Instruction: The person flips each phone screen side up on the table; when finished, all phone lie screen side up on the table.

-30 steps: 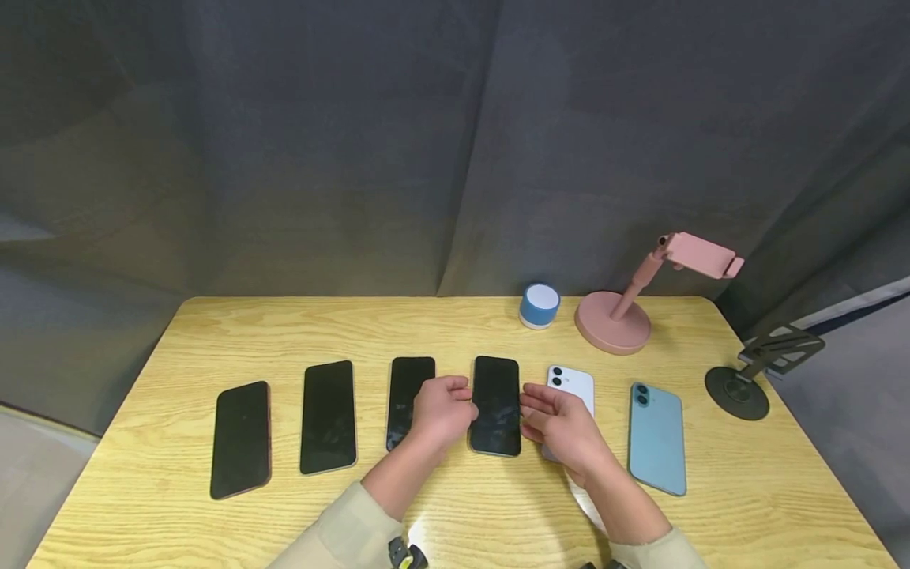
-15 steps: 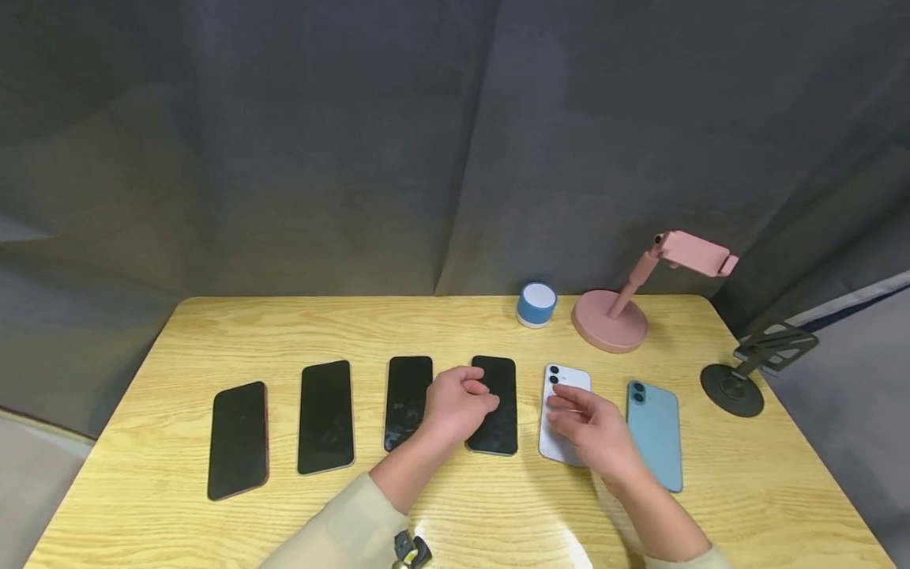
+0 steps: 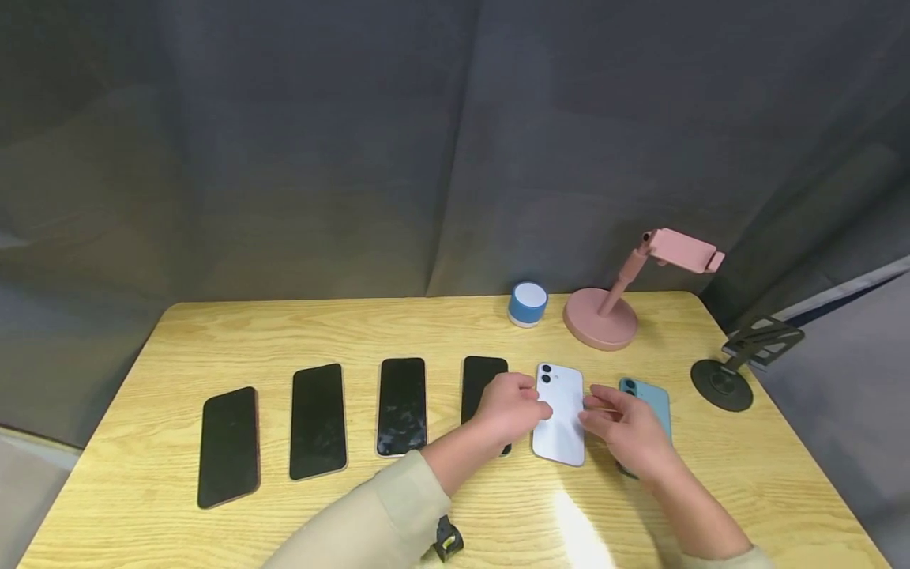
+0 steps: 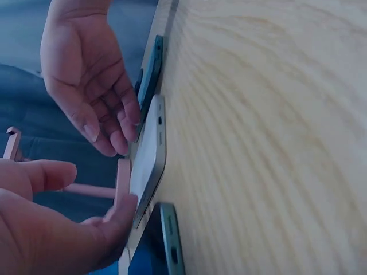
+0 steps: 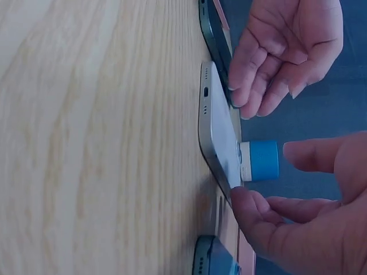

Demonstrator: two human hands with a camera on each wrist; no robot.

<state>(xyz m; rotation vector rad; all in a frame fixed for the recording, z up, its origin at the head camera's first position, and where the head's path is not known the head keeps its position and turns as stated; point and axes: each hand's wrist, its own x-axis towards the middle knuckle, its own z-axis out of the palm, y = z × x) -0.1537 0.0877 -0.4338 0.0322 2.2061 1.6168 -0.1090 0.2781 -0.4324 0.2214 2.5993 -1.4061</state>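
A white smartphone (image 3: 559, 431) lies back up on the wooden table, its two camera lenses at the far left corner. At its left edge is my left hand (image 3: 508, 411), fingers loosely bent, partly covering a black-screened smartphone (image 3: 478, 378). My right hand (image 3: 631, 433) is at the white phone's right edge and overlaps a light blue smartphone (image 3: 658, 401). In the left wrist view, a gap shows between the left thumb and fingers, with the white phone (image 4: 150, 154) just beyond the fingertips. The right wrist view shows the right fingertips right at the white phone's (image 5: 221, 132) edge.
Three more smartphones stretch leftward, screens up: one black (image 3: 401, 407), another (image 3: 317, 423), and a reddish-edged one (image 3: 229, 446). Toward the back stand a blue and white cylinder (image 3: 528, 305) and a pink phone stand (image 3: 600, 320). A black folding stand (image 3: 722, 384) is at the right.
Both hands have moved rightward, from either side of the fourth phone to either side of the white one. The white phone is straighter than half a second ago. The view has shifted slightly.
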